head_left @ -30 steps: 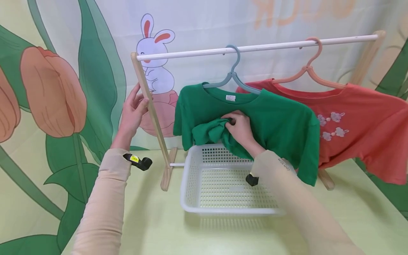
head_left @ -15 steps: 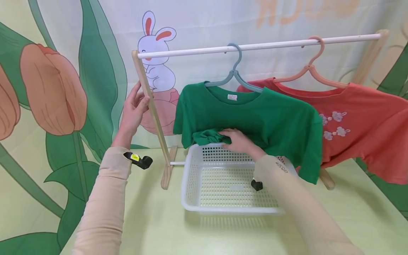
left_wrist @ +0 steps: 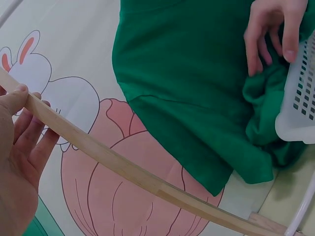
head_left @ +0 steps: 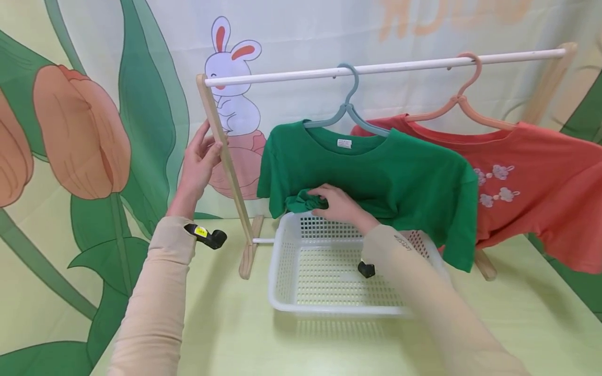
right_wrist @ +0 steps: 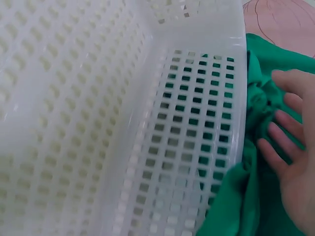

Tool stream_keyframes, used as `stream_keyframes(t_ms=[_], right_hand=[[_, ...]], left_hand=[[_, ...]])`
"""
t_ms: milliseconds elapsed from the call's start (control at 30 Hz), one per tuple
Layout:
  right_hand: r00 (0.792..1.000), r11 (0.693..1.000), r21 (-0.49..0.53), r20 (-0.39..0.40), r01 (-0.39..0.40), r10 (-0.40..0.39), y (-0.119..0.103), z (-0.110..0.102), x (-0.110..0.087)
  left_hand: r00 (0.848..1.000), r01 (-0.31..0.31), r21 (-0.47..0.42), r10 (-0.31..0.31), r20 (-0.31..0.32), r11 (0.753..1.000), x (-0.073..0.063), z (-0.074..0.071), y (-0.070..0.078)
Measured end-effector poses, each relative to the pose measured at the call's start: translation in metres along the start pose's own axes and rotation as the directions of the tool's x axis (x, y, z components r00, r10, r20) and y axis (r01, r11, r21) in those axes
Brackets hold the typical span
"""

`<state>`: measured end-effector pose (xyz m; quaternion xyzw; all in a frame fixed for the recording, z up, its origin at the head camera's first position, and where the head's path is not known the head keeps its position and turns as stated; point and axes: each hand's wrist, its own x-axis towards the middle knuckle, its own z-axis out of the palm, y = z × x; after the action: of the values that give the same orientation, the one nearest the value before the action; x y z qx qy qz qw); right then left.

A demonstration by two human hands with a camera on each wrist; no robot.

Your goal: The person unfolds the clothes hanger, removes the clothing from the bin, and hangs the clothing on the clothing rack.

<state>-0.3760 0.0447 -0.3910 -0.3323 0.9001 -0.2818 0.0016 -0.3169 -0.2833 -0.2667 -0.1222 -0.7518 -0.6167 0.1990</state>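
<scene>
A green T-shirt (head_left: pixel 338 162) hangs on a blue hanger (head_left: pixel 348 107), its lower hem bunched up behind the back rim of a white plastic basket (head_left: pixel 350 308). My right hand (head_left: pixel 340 206) is at that bunched hem, its fingers spread and loosely bent, as the right wrist view also shows beside the basket wall (right_wrist: pixel 197 108). At the left, my left hand (head_left: pixel 196 162) holds the wooden post (head_left: pixel 226 162) of the clothes rack. In the left wrist view its thumb (left_wrist: pixel 17 96) lies on one side of the post and the fingers on the other.
A red T-shirt (head_left: pixel 508 177) with pale flower appliqués hangs from a pink hanger (head_left: pixel 463 96) farther right. The rack's white rail (head_left: pixel 291 75) runs overhead. The basket stands on a pale green table (head_left: pixel 235 329), with a printed backdrop (head_left: pixel 291 31) behind.
My right hand has let go of the bunched fabric at the shirt's front and moved down and left. The bunched hem has dropped behind the basket's rim. My left hand stays on the post.
</scene>
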Motion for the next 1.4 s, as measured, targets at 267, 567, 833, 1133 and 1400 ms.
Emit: stream_keyframes(t_ms=[267,567,833,1133,1400], right_hand=[[0.982,0.999,0.028,0.186,-0.042,0.036,0.0,0.009,0.005],[1.0,0.999,0.052,0.013,-0.012,0.012,0.002,-0.018,-0.027],[0.977,0.984,0.119,0.183,-0.131,0.108,0.024,-0.052,-0.062],[0.96,0.978,-0.036,0.189,-0.205,0.208,0.064,-0.087,-0.078],[0.949,0.963,-0.142,0.186,-0.229,0.253,0.073,-0.101,-0.088]], left_hand=[[1.0,-0.003,-0.004,0.003,0.008,1.0,0.001,0.005,0.002],[1.0,-0.006,-0.005,0.006,-0.001,1.0,0.001,0.002,0.002],[1.0,-0.006,0.005,0.006,-0.009,1.0,0.0,-0.002,0.002],[1.0,0.008,0.001,-0.008,-0.008,1.0,-0.001,-0.001,-0.002],[1.0,0.002,-0.007,-0.002,-0.004,1.0,-0.001,0.001,-0.001]])
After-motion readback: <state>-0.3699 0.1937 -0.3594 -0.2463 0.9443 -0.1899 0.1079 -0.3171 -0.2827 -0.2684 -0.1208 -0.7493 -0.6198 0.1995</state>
